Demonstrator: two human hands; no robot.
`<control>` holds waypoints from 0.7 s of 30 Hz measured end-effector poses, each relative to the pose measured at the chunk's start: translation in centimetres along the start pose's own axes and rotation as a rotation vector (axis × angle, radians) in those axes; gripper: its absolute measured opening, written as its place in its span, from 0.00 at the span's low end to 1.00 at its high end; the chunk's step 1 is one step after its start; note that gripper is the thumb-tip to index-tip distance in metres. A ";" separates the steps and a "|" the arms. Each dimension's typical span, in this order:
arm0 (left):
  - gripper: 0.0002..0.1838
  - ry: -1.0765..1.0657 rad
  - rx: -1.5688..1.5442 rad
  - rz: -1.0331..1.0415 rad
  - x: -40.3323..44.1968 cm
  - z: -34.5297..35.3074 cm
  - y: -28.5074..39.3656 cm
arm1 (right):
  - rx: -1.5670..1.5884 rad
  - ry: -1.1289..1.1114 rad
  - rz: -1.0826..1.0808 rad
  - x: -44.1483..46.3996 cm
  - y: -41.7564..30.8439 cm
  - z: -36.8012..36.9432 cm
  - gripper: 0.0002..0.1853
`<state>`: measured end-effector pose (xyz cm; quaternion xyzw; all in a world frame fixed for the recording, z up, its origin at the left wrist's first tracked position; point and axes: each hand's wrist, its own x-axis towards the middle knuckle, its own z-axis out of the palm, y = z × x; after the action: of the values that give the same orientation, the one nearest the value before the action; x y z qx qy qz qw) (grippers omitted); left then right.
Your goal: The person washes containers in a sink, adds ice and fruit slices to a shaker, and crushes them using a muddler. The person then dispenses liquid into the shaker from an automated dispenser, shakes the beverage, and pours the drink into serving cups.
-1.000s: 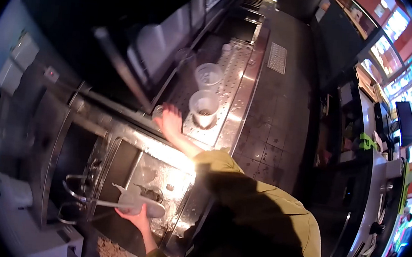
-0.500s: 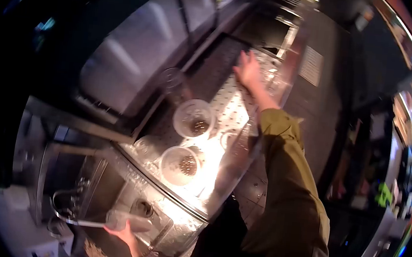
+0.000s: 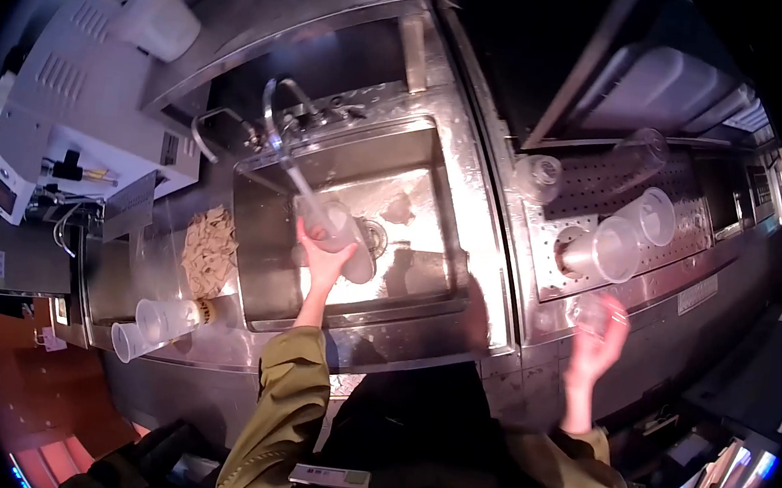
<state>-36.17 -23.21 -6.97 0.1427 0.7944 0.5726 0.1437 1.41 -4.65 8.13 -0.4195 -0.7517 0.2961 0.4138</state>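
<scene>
My left hand is closed around a translucent cup, tilted inside the steel sink. Water appears to run from the curved faucet into or onto it. Over the front edge of the perforated drainboard, my right hand grips a small clear cup, blurred by motion. Just beyond that hand, one plastic cup lies on its side, with another plastic cup farther right.
An upturned clear container and a clear pitcher stand at the drainboard's back. Left of the sink are a pile of beige pieces and stacked plastic cups. A white machine occupies the far left.
The view has swung left toward the sink. My right hand has drawn back from the drainboard's far end and now holds a clear cup. My left hand still holds its cup in the sink.
</scene>
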 end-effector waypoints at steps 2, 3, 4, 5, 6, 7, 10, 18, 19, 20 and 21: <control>0.62 -0.051 0.218 0.176 -0.4 -1.5 0.9 | 0.495 -0.283 0.479 -0.2 -5.2 9.7 0.21; 0.61 -0.089 0.231 0.016 -1.0 -2.8 2.2 | 0.387 -0.375 0.243 -0.8 -3.7 15.7 0.17; 0.61 -0.051 0.141 0.004 -0.8 -3.9 0.5 | 0.677 -0.408 0.457 -2.0 -2.8 22.1 0.16; 0.60 -0.022 0.061 0.057 -1.1 -4.9 -0.7 | 0.788 -0.576 1.005 -1.5 -4.5 26.8 0.17; 0.59 0.010 -0.019 0.111 -1.5 -5.7 -1.3 | 0.796 -0.711 1.140 -4.0 -1.4 32.2 0.18; 0.59 -0.015 0.001 0.125 -1.9 -6.9 -0.6 | 0.788 -0.853 1.269 -6.5 1.6 37.6 0.19; 0.55 -0.050 0.209 0.072 -1.4 -9.4 -1.2 | 1.087 -0.798 1.558 -8.5 -1.9 41.7 0.19; 0.43 -0.273 0.228 0.200 1.8 -8.2 -1.1 | 0.507 -0.862 1.342 -8.3 1.3 42.2 0.28; 0.40 -0.348 0.153 0.244 2.3 -7.2 -0.4 | 0.263 -0.888 1.151 -7.0 1.7 41.3 0.30; 0.35 -0.416 0.098 0.254 2.6 -6.3 1.1 | 0.009 -0.874 0.958 -5.5 1.6 40.2 0.31; 0.30 -0.485 0.043 0.258 3.0 -5.4 2.5 | -0.137 -0.791 0.798 -3.4 0.5 38.9 0.33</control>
<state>-40.89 -26.00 -3.11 0.3788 0.7241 0.5182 0.2524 -31.22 -11.24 -12.26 -0.5544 -0.6501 0.5148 -0.0715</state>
